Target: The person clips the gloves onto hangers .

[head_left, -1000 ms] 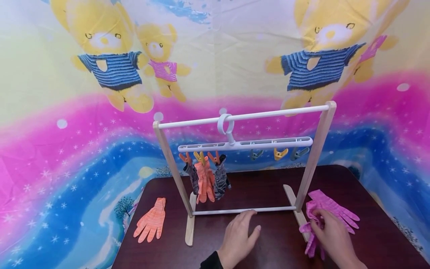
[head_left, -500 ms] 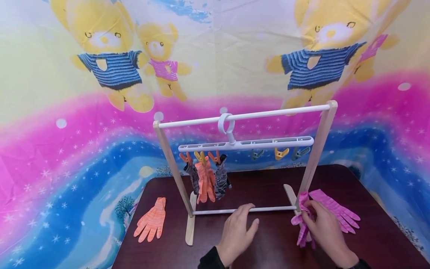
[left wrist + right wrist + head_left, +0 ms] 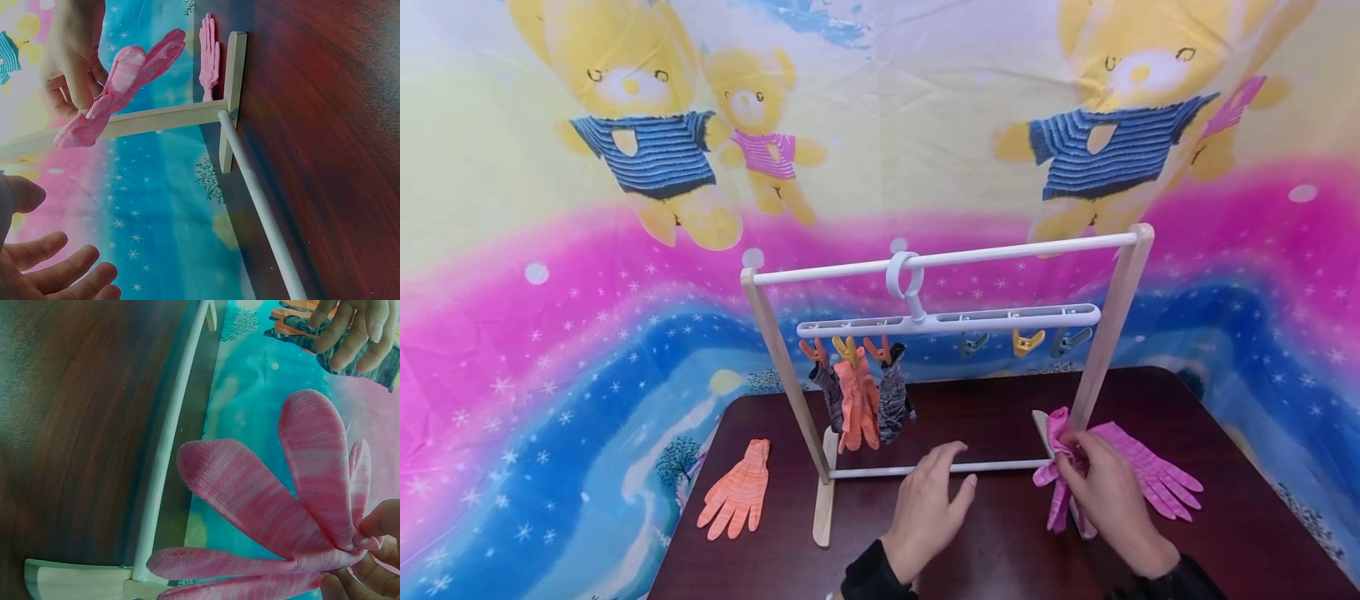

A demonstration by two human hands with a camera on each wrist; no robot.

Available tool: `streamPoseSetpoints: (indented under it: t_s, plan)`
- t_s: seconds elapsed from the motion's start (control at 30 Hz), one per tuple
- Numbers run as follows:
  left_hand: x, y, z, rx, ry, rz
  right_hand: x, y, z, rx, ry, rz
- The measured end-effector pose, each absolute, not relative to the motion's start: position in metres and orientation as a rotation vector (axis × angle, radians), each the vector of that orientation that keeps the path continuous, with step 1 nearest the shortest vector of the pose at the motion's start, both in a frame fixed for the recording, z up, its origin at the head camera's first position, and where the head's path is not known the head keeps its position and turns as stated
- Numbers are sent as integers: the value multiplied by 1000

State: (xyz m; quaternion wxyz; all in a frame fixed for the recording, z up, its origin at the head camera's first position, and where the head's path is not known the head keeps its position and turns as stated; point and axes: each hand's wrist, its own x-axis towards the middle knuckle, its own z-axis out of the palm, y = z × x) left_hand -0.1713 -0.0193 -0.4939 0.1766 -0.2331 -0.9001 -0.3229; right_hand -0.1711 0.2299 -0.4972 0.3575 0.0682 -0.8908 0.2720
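Observation:
A pink knitted glove (image 3: 1058,475) hangs from my right hand (image 3: 1108,492), pinched between thumb and fingers in front of the rack's right post. In the right wrist view its fingers (image 3: 312,462) dangle and spread. My left hand (image 3: 928,504) holds nothing; its fingers are loosely bent near the rack's lower bar. Another pink glove (image 3: 1157,475) lies flat on the table behind my right hand, partly covered by it. On the white hanger (image 3: 940,322), an orange glove (image 3: 856,404) and dark grey gloves (image 3: 892,396) hang from clips at the left.
The wooden rack (image 3: 1097,358) with white bars stands on the dark table (image 3: 1000,550). Clips without gloves, one a yellow clip (image 3: 1027,342), hang on the hanger's right half. A second orange glove (image 3: 737,492) lies at the left. A printed cloth (image 3: 880,167) covers the wall behind.
My right hand has lifted the pink glove and carried it left and up, toward the rack. My left hand has shifted only slightly.

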Motion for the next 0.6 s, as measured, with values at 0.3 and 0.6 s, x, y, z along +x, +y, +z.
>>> streamPoseSetpoints:
  t_s: [0.3, 0.6]
  plan:
    - [-176, -18, -485, -678, -2571, -920, -179, 220, -487, 213, -2313, 700]
    - [-183, -15, -476, -694, -2535, -878, -184, 210, -482, 250, -2276, 702]
